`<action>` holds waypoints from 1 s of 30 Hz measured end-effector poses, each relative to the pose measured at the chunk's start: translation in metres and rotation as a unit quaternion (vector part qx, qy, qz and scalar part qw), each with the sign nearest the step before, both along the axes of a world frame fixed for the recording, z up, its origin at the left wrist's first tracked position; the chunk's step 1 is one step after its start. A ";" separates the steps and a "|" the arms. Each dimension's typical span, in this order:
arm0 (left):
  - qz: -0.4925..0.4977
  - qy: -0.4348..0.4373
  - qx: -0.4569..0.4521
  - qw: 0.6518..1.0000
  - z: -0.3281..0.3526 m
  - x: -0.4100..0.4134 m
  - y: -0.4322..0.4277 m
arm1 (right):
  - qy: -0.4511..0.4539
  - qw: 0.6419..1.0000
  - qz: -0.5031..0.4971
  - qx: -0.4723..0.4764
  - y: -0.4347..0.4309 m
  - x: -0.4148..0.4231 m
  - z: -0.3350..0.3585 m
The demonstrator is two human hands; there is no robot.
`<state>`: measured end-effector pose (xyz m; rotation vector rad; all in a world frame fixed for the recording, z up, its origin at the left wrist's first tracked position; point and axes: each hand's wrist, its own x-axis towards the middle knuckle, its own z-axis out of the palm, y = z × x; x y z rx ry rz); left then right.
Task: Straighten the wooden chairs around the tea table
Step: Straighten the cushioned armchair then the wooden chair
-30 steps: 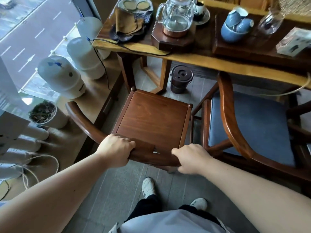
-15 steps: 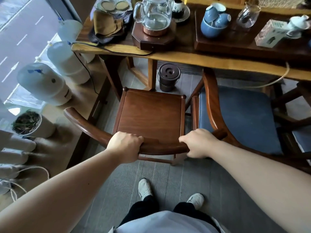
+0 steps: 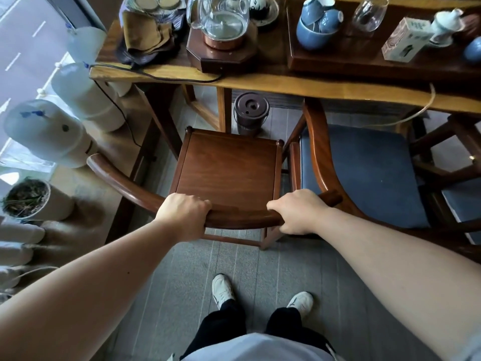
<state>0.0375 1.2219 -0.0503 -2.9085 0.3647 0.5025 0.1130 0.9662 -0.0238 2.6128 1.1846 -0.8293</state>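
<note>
Left hand (image 3: 183,216) and right hand (image 3: 299,212), 2 closed grips on wooden chair (image 3: 226,165) backrest, bench (image 3: 286,86) beyond, cushioned chair (image 3: 364,173) apparently touching at right.

A reddish-brown wooden chair with a bare plank seat (image 3: 229,162) stands beside a second wooden chair topped by a plain dusty-blue cushion (image 3: 369,173), both on grey floor planks streaked with pale lines (image 3: 234,264). The honey-yellow edge of the dark-topped wooden tea table (image 3: 299,86) carries glossy blue ceramic cups (image 3: 316,24), a clear glass kettle on a copper-toned base (image 3: 221,22), a folded mustard-brown cloth (image 3: 144,35) and a white carton printed with green characters and a brown swirl pattern (image 3: 404,41). Below sits a dark brown lidded bucket (image 3: 250,113). White shoes (image 3: 221,290) contrast with black trousers (image 3: 226,327).
</note>
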 end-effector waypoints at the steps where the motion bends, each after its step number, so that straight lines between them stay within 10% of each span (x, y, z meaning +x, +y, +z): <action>1: 0.002 0.003 0.001 1.000 0.000 0.000 0.000 | -0.005 1.000 -0.001 -0.001 0.000 -0.001 0.001; 21: -0.041 0.089 -0.032 0.995 0.023 0.005 -0.009 | -0.072 0.996 -0.015 0.043 -0.020 -0.021 0.002; 30: -0.139 -0.072 -0.149 0.976 0.079 0.030 -0.116 | -0.159 0.977 -0.093 0.103 -0.107 -0.025 0.056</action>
